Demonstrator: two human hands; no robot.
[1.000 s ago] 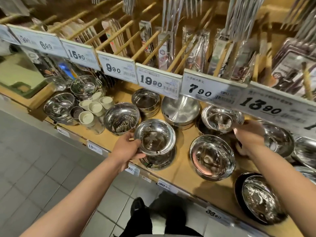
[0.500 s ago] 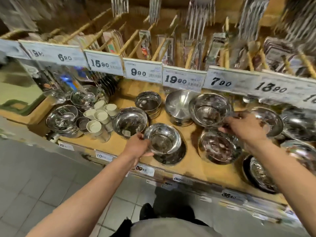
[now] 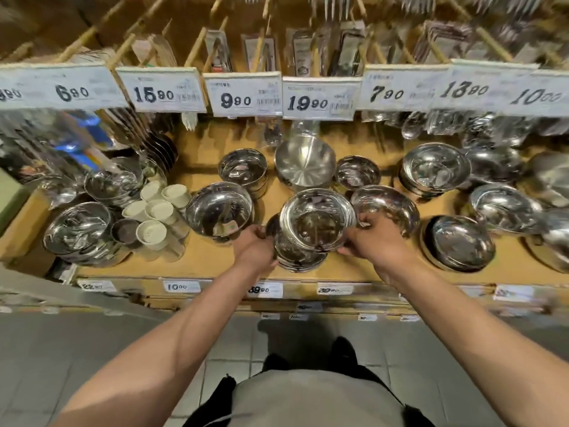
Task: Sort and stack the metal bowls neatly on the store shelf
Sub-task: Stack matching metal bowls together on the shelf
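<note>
head view: a row of price cards hangs across the top edge of the shelf, reading from 9 o'clock to 3 o'clock "6.90", "15.90", "9.90", "19.90", "7.90", "13.90" and a blurred "10.00". the small print and barcodes on them are too smeared to read. on the shelf's front lip at 6 o'clock smaller tags show "10.00" and what looks like "39.90"; the others are illegible.

packaged utensils hang on wooden pegs at 12 o'clock. on the shelf at 9 o'clock stands a cluster of white cups, with shiny bowls beside them at the far left. a single wide bowl sits at 10 o'clock of the hands, a small deep bowl behind it, and a matte-bottomed pan at 12 o'clock. more bowls crowd the shelf toward 3 o'clock, one of them touching or just behind the right hand.

both forearms reach in from 6 o'clock and meet at the middle of the shelf. the held bowl sits on top of a stack of bowls near the front edge. the left hand grips the stack's side at 9 o'clock with curled fingers; the right hand holds the top bowl's rim at 3 o'clock, fingers curled round its edge.
</note>
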